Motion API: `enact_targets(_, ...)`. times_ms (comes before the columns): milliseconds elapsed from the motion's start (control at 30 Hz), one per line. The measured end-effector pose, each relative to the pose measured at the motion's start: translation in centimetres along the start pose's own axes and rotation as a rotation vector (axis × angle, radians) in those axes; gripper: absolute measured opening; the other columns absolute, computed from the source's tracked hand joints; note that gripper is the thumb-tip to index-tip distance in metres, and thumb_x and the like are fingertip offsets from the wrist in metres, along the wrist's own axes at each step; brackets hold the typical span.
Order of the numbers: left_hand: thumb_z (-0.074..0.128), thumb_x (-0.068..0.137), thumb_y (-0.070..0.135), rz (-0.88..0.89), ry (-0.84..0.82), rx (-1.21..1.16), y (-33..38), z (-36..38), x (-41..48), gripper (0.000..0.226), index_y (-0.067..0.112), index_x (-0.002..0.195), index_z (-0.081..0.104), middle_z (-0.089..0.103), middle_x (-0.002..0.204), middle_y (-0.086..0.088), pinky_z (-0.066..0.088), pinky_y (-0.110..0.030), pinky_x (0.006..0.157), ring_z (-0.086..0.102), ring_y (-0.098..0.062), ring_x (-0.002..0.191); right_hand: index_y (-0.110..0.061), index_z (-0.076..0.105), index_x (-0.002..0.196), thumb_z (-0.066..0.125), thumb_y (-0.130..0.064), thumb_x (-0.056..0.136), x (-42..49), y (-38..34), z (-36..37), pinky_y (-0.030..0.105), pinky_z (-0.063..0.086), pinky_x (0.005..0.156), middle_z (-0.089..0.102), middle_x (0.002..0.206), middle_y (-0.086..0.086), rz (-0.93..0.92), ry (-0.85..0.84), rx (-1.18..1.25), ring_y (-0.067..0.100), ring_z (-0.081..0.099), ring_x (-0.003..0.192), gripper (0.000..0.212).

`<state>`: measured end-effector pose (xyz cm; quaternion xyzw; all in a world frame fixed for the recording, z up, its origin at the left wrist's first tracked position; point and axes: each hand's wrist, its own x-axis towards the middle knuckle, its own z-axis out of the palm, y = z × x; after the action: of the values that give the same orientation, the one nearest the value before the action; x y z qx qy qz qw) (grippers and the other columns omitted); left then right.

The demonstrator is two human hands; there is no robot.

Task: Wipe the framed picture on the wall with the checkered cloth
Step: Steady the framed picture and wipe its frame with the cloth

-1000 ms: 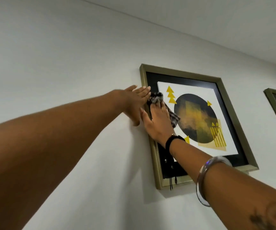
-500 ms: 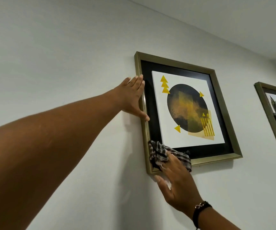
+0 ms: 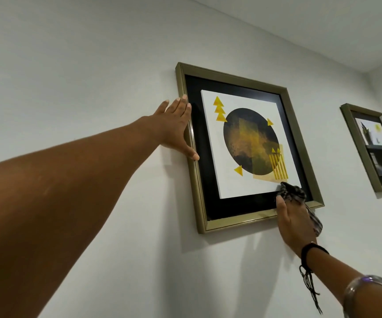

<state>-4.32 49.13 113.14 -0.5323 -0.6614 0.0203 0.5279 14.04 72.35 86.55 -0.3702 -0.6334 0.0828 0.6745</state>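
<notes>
Checkered cloth [image 3: 291, 193] is mostly hidden under the right hand [image 3: 294, 222], which is closed over it and presses it on the lower right corner of the framed picture [image 3: 249, 143]; one end trails past the frame's bottom edge. A second frame [image 3: 373, 145] shows only partly at the right. Left hand [image 3: 176, 127] lies flat, fingers together, along the gold frame's left side. Inside: black mat, white print, dark circle, yellow triangles.
</notes>
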Motion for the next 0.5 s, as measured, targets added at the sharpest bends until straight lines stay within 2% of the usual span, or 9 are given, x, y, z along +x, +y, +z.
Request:
enact_targets(67, 0.054, 0.056, 0.089, 0.005, 0.009, 0.002, 0.0, 0.0, 0.1, 0.144, 0.008, 0.152, -0.016, -0.023, 0.162, -0.014, -0.011, -0.046, 0.121, -0.021, -0.026, 0.150, -0.013, 0.058, 0.124, 0.007, -0.067, 0.091, -0.4, -1.3, 0.8, 0.050, 0.030, 0.115, 0.057, 0.137, 0.013, 0.071, 0.015, 0.003, 0.036, 0.042, 0.133, 0.082)
enact_targets(133, 0.054, 0.056, 0.090, 0.006, 0.004, 0.001, -0.1, 0.0, 0.0, 0.144, 0.008, 0.151, -0.016, -0.023, 0.162, -0.014, -0.011, -0.047, 0.122, -0.021, -0.026, 0.150, -0.014, 0.059, 0.122, 0.006, -0.069, 0.091, -2.4, -3.3, 2.0, 0.049, 0.033, 0.113, 0.060, 0.132, 0.012, 0.067, 0.054, 0.020, 0.035, 0.045, 0.130, 0.082)
enact_targets(200, 0.052, 0.056, 0.090, 0.008, -0.003, 0.007, -0.2, 0.1, -0.1, 0.144, 0.007, 0.151, -0.016, -0.023, 0.162, -0.014, -0.011, -0.047, 0.122, -0.021, -0.026, 0.150, -0.019, 0.059, 0.110, 0.007, -0.069, 0.092, -5.6, -6.0, 2.9, 0.047, 0.037, 0.108, 0.064, 0.119, 0.008, -0.008, 0.083, 0.058, 0.030, 0.050, 0.120, 0.075)
enact_targets(267, 0.045, 0.061, 0.091, 0.006, -0.005, 0.008, -0.3, 0.2, -0.1, 0.137, 0.007, 0.152, -0.015, -0.023, 0.162, -0.013, -0.011, -0.048, 0.122, -0.020, -0.026, 0.150, -0.026, 0.058, 0.107, 0.007, -0.066, 0.094, -8.9, -9.2, 3.6, 0.044, 0.033, 0.112, 0.065, 0.115, 0.000, -0.126, 0.054, 0.066, 0.025, 0.050, 0.117, 0.066)
enact_targets(367, 0.022, 0.079, 0.083, -0.021, 0.023, -0.071, -0.2, 0.2, 0.0, 0.109, 0.009, 0.153, -0.009, -0.018, 0.164, -0.011, -0.010, -0.046, 0.121, -0.016, -0.022, 0.151, -0.028, 0.052, 0.130, 0.007, -0.066, 0.095, -12.9, -13.0, 4.7, 0.040, 0.026, 0.119, 0.053, 0.142, -0.004, -0.276, 0.000, 0.028, 0.020, 0.035, 0.139, 0.069)
enact_targets(433, 0.012, 0.087, 0.075, -0.029, 0.040, -0.105, 0.0, 0.0, 0.2, 0.095, 0.009, 0.154, -0.004, -0.014, 0.165, -0.010, -0.008, -0.046, 0.121, -0.012, -0.021, 0.152, -0.023, 0.043, 0.144, 0.006, -0.069, 0.093, -14.1, -15.0, 4.8, 0.039, 0.023, 0.121, 0.042, 0.153, -0.005, -0.275, -0.026, 0.065, 0.017, 0.022, 0.148, 0.078)
enact_targets(500, 0.006, 0.087, 0.074, -0.033, 0.031, -0.121, 0.0, -0.1, 0.2, 0.093, 0.010, 0.154, -0.001, -0.012, 0.165, -0.010, -0.009, -0.046, 0.120, -0.011, -0.020, 0.152, -0.020, 0.037, 0.149, 0.003, -0.071, 0.090, -13.9, -16.2, 4.5, 0.035, 0.018, 0.123, 0.035, 0.158, -0.006, -0.246, -0.057, 0.139, 0.014, 0.014, 0.151, 0.085)
